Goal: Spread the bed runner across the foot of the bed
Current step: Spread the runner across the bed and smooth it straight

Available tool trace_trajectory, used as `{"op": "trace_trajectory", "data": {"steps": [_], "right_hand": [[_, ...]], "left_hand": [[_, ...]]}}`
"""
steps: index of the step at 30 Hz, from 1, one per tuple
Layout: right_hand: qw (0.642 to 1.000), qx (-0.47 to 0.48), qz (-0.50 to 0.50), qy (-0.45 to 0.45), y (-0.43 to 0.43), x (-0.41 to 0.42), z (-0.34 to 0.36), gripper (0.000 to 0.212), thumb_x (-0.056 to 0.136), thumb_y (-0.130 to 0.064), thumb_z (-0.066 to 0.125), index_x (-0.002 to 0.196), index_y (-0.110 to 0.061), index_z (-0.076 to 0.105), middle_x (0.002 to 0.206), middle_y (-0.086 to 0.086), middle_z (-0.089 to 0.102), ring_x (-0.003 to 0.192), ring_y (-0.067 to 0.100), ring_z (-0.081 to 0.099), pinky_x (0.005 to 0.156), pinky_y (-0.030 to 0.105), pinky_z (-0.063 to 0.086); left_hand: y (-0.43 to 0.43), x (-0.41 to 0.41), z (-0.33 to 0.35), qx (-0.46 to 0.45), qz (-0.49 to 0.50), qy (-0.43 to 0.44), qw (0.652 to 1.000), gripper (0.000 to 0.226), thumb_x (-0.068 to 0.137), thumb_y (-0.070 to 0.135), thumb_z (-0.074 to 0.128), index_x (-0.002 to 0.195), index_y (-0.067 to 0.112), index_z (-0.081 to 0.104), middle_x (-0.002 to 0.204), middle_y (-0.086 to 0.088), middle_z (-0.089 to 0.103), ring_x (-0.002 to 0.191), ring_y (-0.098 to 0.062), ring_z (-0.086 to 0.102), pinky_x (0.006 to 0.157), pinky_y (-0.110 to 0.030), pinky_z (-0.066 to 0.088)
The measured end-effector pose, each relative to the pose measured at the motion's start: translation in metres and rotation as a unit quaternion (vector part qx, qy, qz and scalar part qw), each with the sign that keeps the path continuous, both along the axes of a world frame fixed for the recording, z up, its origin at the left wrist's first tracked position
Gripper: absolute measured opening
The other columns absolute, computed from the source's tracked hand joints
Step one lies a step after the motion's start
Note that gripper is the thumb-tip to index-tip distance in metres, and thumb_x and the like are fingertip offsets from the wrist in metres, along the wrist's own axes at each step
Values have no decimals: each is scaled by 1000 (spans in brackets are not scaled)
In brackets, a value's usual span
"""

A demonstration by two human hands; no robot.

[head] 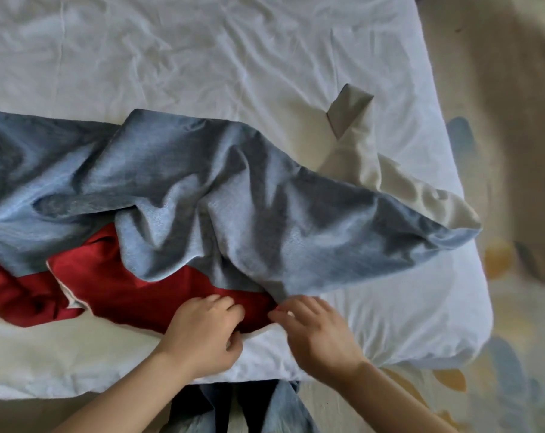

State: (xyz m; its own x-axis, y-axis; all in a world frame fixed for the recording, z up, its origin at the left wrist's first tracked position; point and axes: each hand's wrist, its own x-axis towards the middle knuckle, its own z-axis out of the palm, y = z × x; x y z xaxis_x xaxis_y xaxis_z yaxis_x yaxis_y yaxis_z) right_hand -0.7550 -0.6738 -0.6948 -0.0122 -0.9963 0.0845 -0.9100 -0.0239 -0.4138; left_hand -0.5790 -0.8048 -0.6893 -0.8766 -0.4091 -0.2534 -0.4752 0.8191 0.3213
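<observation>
One bed runner (pixel 202 195), bunched, blue-grey with red band, cream underside

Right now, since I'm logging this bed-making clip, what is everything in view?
Crumpled fabric bed runner: one, blue-grey with a red band and cream underside, bunched across the near part of the bed.
Wrinkled white bed sheet: one, white, covering the mattress.
Patterned floor: one, beige with blue and yellow shapes, right of the bed.
Blue denim trouser legs: two, blue, bottom centre.
Left hand: one, grips the runner's red edge.
Right hand: one, fingertips at the runner's edge; grip unclear.
</observation>
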Motion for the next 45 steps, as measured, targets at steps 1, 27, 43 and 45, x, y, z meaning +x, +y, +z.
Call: {"op": "trace_trajectory", "data": {"steps": [1,27,43,45], "right_hand": [[1000,-17,-25,11,1,-19,6,34,74,-10,48,95,-17,73,93,2,68,86,22,63,71,31,51],[967,72,-209,130,21,-274,30,15,68,0,74,75,-13,70,69,6,62,63,33,60,46,31,44],[966,65,-210,140,-241,-222,32,11,85,-12,55,88,-16,64,82,6,64,68,31,59,52,29,41],[969,68,-188,143,-271,-203,30,11,87,-12,54,90,-16,63,81,5,64,69,30,59,51,29,34]], "left_hand": [[-1,-16,4,-3,5,29,1000,14,65,33,51,66,24,62,61,8,54,56,-15,57,44,-27,43],[-29,-299,18,-110,-92,112,983,28,49,-12,72,62,10,58,57,-5,52,49,-27,50,47,-26,33],[-196,-204,34,-142,109,97,979,6,84,12,65,86,7,68,84,-9,66,71,-33,61,51,-34,44],[-219,-184,30,-149,134,75,977,6,84,11,63,87,7,67,86,-10,65,73,-34,60,52,-34,43]]}}
